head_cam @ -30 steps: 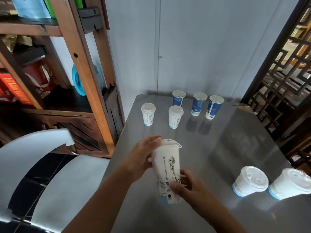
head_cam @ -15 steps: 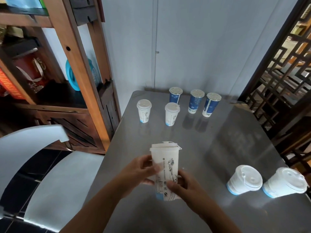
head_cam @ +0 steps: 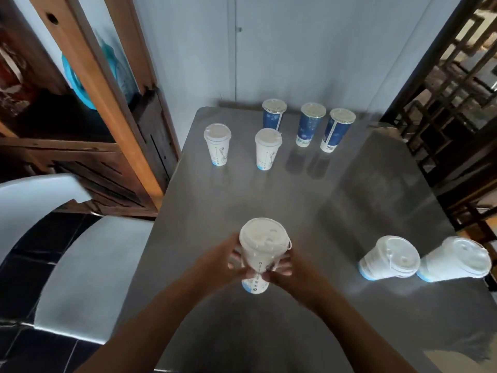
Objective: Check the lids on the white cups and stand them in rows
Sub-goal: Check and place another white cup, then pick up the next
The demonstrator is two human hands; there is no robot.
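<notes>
Two grips clasp the held white cup (head_cam: 258, 267) from either side, above the near middle of the grey tabletop (head_cam: 295, 200). The left grip (head_cam: 217, 262) curls its fingers round the cup's left wall, the right grip (head_cam: 293, 267) wraps the right wall, and their fingertips nearly meet across the front. The cup is roughly upright, with its lid (head_cam: 262, 235) on top and turned toward the camera. Motion blur hides whether the blue-ringed base touches the tabletop. Toward the far left of the tabletop two lidded white cups stand side by side and apart: the left standing cup (head_cam: 217, 146) and the right standing cup (head_cam: 267, 150). Behind and to their right, three blue cups (head_cam: 310, 125) stand in a row near the wall. At the right edge two more white cups lie on their sides with lids on, close together: the nearer lying cup (head_cam: 387, 258) and the outer lying cup (head_cam: 454, 261). A white chair (head_cam: 80, 251) sits left of the tabletop, with a wooden shelf (head_cam: 107, 90) behind it.
</notes>
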